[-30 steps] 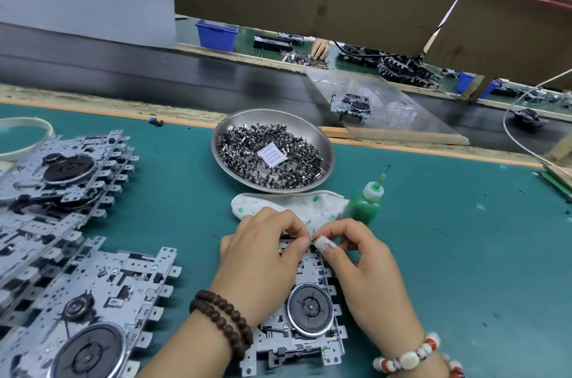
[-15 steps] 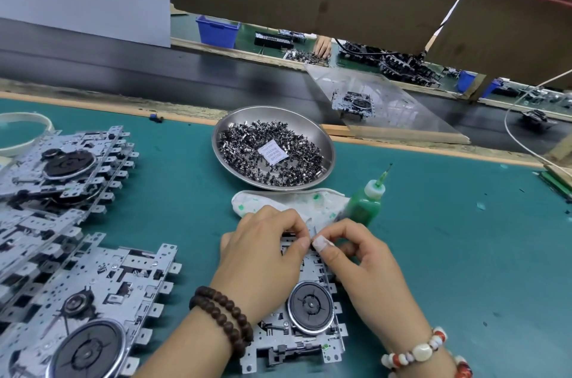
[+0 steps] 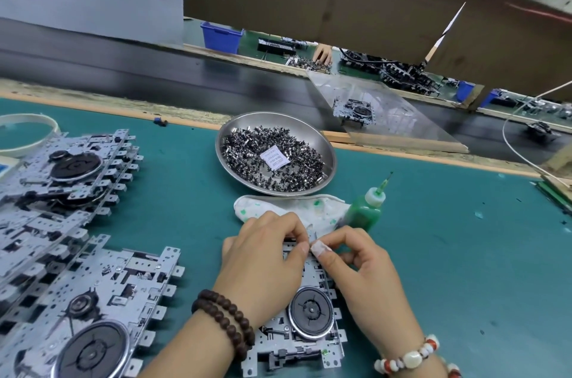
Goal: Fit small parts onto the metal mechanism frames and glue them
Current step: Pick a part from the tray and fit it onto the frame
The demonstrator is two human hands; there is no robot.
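Note:
A metal mechanism frame with a black round wheel lies flat on the green mat in front of me. My left hand rests on its far left part, fingers curled down onto its top edge. My right hand meets it fingertip to fingertip at that edge and pinches something small there; the part itself is hidden by the fingers. A steel bowl full of small dark metal parts stands beyond. A green glue bottle with a thin nozzle stands just beyond my right hand.
A stained white cloth lies between bowl and hands. Stacks of metal frames fill the left side of the mat. A black conveyor belt runs behind the bench, with a clear sheet and another person's hand beyond.
Both hands stay at the frame's far edge; the fingertips shift only slightly. The view tilts a little.

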